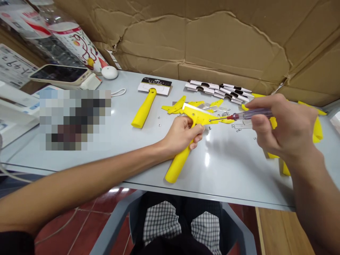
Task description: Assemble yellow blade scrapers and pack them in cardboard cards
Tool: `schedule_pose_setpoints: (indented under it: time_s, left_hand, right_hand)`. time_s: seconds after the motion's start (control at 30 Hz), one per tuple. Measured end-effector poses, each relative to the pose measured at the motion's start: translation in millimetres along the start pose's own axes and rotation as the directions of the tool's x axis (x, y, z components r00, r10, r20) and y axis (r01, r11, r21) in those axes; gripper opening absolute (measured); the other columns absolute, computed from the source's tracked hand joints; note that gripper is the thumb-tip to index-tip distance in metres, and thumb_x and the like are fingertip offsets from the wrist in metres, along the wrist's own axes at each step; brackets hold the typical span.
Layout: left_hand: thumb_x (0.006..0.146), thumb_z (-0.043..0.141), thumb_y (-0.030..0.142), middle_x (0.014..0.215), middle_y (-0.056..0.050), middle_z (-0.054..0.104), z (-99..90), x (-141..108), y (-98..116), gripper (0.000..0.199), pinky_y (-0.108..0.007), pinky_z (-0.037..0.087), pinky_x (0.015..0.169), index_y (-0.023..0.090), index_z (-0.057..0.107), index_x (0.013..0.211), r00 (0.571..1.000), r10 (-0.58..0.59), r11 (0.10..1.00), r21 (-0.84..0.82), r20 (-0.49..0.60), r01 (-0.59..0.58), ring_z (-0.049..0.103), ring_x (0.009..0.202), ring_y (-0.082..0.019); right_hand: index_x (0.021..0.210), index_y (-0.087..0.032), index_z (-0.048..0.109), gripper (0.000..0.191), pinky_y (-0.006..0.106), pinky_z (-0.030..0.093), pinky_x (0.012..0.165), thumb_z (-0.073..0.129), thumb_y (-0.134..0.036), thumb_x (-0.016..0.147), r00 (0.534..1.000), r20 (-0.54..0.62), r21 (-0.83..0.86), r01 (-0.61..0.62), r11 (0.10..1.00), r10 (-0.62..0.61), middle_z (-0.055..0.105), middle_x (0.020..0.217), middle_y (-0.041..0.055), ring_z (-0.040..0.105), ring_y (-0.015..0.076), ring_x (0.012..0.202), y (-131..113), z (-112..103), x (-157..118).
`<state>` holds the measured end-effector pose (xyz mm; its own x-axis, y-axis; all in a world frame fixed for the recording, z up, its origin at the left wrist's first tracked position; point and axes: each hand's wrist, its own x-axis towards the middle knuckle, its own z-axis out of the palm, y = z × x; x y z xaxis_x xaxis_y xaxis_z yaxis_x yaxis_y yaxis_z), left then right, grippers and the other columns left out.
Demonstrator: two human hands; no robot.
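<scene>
My left hand [183, 136] is wrapped round the neck of a yellow scraper [177, 166], whose handle points down toward the table's front edge. A pale blade edge shows along the scraper's upper side. In my right hand [284, 127] is a screwdriver [251, 114] with a clear handle and a red collar. Its thin shaft points left, and the tip meets a screw at the right end of the scraper's head. Loose yellow head plates [174, 106] lie just behind, with small screws [224, 114] and metal blades scattered near them.
A yellow handle [145, 108] with a black-and-white card [154, 86] lies at centre left. Folded cards [217, 90] are stacked at the back. More yellow parts [317, 129] lie right, partly behind my hand. Bottles [77, 42] and a phone [61, 73] stand left; cardboard [159, 39] walls the back.
</scene>
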<state>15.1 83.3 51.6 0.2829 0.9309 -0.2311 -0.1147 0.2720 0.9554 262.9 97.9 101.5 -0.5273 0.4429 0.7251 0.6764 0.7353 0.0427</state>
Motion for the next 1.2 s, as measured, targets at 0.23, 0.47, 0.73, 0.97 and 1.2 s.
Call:
schedule_pose_setpoints:
  time_s: [0.23,0.47,0.73,0.97,1.2]
  left_hand:
    - [0.086,0.063,0.011,0.051,0.005,0.049,1.6,-2,3,0.027,-0.016,0.033,0.036,0.020,0.049,0.064,1.000,-0.011,1.000,0.007,-0.012,0.011,0.041,0.038,-0.004]
    - [0.082,0.065,0.011,0.051,0.005,0.048,2.1,-2,4,0.025,-0.016,0.032,0.037,0.020,0.050,0.065,1.000,-0.029,1.000,0.009,0.013,0.029,0.041,0.039,-0.004]
    - [0.098,0.064,0.021,0.052,0.005,0.047,2.0,-1,3,0.035,-0.016,0.033,0.037,0.020,0.052,0.066,0.998,-0.043,0.998,-0.040,-0.051,0.041,0.040,0.040,-0.004]
    - [0.088,0.080,0.025,0.052,0.005,0.048,2.4,-1,3,0.035,-0.017,0.032,0.036,0.021,0.052,0.068,0.999,-0.031,0.999,-0.023,-0.015,0.030,0.042,0.041,-0.004]
    - [0.085,0.082,0.025,0.053,0.005,0.049,1.6,-1,0,0.035,-0.017,0.033,0.036,0.021,0.051,0.068,1.000,-0.015,1.000,-0.007,-0.009,0.015,0.042,0.040,-0.004]
  right_hand:
    - [0.116,-0.029,0.066,0.020,0.030,0.044,0.051,0.065,-0.024,0.097,0.998,-0.064,0.000,0.023,1.000,-0.023,0.076,0.085,-0.0048,0.062,0.0128,0.055,-2,3,0]
    - [0.110,-0.035,0.064,0.034,0.038,0.054,0.057,0.067,-0.012,0.085,0.998,-0.055,0.164,0.018,0.986,-0.009,0.075,0.097,-0.0001,0.069,0.0228,0.074,-11,4,4]
    - [0.115,-0.028,0.067,0.015,0.029,0.044,0.052,0.061,-0.028,0.101,0.976,-0.199,-0.013,0.086,0.996,-0.087,0.079,0.083,-0.0029,0.071,0.0147,0.063,-9,13,3]
    - [0.093,-0.028,0.062,0.011,0.030,0.034,0.048,0.072,-0.030,0.098,0.986,-0.166,-0.024,0.025,0.999,-0.029,0.073,0.073,-0.0071,0.062,0.0113,0.052,-10,9,0]
    - [0.104,-0.030,0.061,0.020,0.031,0.041,0.050,0.070,-0.022,0.088,0.999,0.046,0.116,-0.009,0.993,0.003,0.073,0.084,-0.0048,0.062,0.0138,0.054,-9,-2,0]
